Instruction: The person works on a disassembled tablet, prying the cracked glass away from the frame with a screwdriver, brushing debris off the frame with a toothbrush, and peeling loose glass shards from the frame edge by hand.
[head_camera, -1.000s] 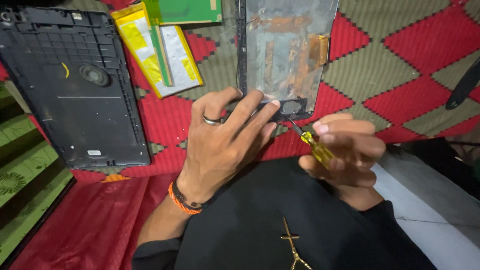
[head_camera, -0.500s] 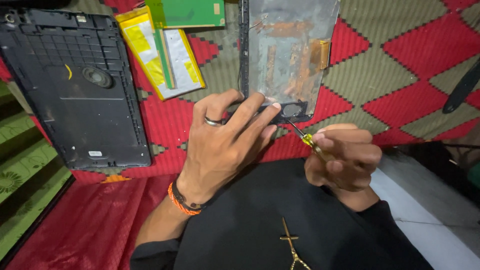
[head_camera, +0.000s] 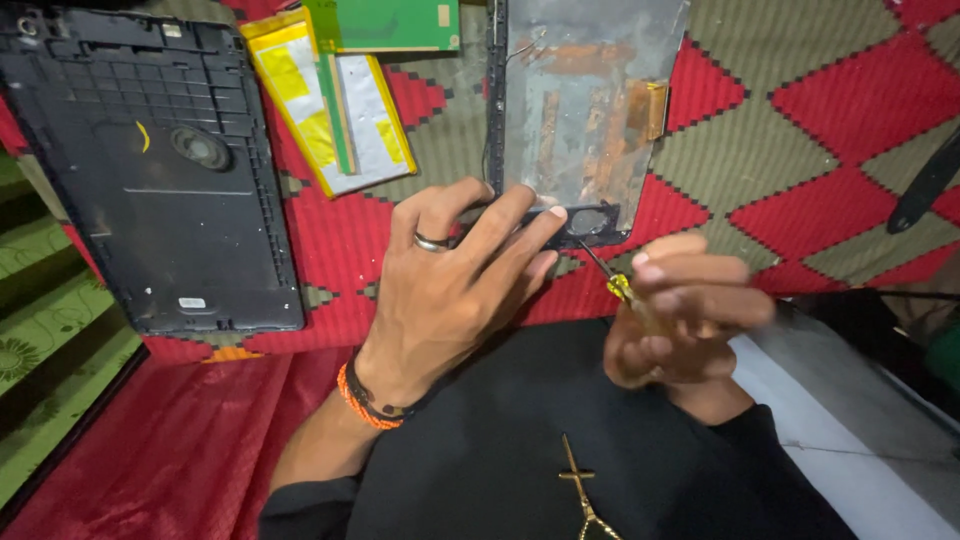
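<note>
Opened tablet chassis (head_camera: 585, 110) lay metal side up on red-and-olive patterned cloth (head_camera: 820, 150). Left hand (head_camera: 450, 285) pressed spread fingers on chassis near edge, ring on one finger. Right hand (head_camera: 680, 320) closed around yellow-handled screwdriver (head_camera: 612, 282), tip at chassis near corner. Black back cover (head_camera: 150, 170) lay well left of chassis; yellow-taped battery pack (head_camera: 330, 100) between cover and chassis; green circuit board (head_camera: 385, 22) just beside battery.

The person wears a black long-sleeved top (head_camera: 520, 450), its sleeves ending at the forearms. A slim gold cross-shaped pendant (head_camera: 578, 480) hangs on the chest. The left hand (head_camera: 450, 290) carries a silver ring (head_camera: 430, 242) on one finger, and an orange beaded bracelet (head_camera: 358, 400) beside a thin black band circles that wrist.
</note>
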